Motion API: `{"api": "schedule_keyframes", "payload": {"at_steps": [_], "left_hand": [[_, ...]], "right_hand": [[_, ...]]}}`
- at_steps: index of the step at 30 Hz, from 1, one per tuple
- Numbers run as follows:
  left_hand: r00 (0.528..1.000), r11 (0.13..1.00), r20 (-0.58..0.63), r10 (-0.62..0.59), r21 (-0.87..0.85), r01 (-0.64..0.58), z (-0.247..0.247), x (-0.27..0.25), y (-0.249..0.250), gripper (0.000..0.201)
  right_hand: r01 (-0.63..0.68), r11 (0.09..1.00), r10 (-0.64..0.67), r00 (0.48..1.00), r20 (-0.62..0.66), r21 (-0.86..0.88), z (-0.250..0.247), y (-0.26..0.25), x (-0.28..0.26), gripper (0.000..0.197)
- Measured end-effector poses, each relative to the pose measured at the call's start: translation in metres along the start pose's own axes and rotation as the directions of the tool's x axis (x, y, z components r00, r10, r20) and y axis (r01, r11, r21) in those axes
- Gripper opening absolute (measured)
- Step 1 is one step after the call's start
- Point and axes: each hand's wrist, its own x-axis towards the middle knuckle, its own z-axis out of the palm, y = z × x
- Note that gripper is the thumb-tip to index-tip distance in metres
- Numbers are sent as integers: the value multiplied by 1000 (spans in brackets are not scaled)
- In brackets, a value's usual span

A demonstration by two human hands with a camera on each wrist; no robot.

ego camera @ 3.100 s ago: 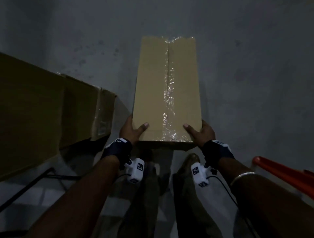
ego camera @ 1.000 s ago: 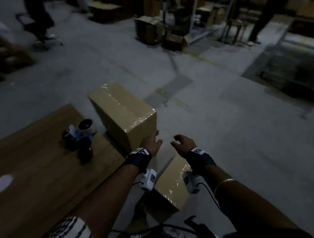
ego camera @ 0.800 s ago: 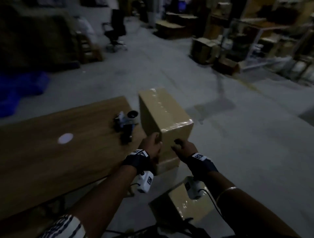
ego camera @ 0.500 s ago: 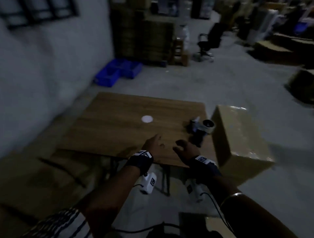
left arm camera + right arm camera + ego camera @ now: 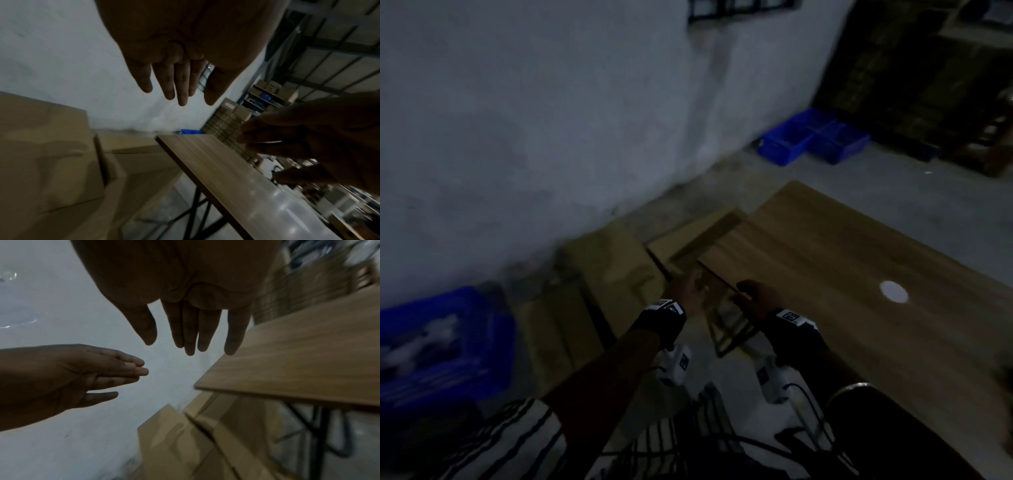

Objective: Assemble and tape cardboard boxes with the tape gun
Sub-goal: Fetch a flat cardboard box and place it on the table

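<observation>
Flat brown cardboard sheets lean in a stack against the wall, left of the wooden table. They also show in the left wrist view as cardboard and in the right wrist view as cardboard. My left hand reaches out in the air toward the stack, fingers straight, holding nothing. My right hand hovers beside it at the table's near corner, fingers relaxed and empty. Neither hand touches the cardboard. No tape gun and no taped box are in view.
A grey wall stands behind the cardboard. A blue crate sits on the floor at the left, more blue bins at the far right by dark stacked goods. A white disc lies on the table. Black table legs stand below.
The view has swung left, from the taped boxes and tape gun to the wall and the cardboard stack. Both empty hands have moved past the table's corner toward the stack.
</observation>
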Motion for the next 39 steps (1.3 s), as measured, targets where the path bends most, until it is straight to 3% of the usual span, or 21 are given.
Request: {"api": "schedule_keyframes", "payload": {"at_steps": [6,12,19,22,27,31,37,39], "left_hand": [[982,985,-77,-173,-15,172,-60,18,-76,45],[929,933,-134,-344,-156,323,-75,50,-146,55],[797,801,-148,-585,-254,541,-78,81,-194,56],[741,747,-161,-652,-302,592,-73,96,-206,54],[621,577,-44,-782,-427,696,-47,126,-247,59],[562,476,11,-827,-520,710,-31,153,-280,59],[453,314,94,-886,-597,738,1,185,-342,81],[455,301,96,-886,-626,719,14,194,-358,78]], "right_hand": [[57,995,-47,990,130,-77,39,-74,76,53],[126,983,-88,963,253,-136,76,-95,162,54],[75,997,-78,928,363,22,131,-103,283,56],[76,997,-61,900,432,-19,138,-106,314,60],[80,990,-18,885,465,-114,159,-103,360,59],[35,987,48,870,490,-159,186,-99,396,66],[-72,981,153,856,493,-180,235,-79,439,79],[-107,964,218,843,491,-243,253,-73,450,86]]}}
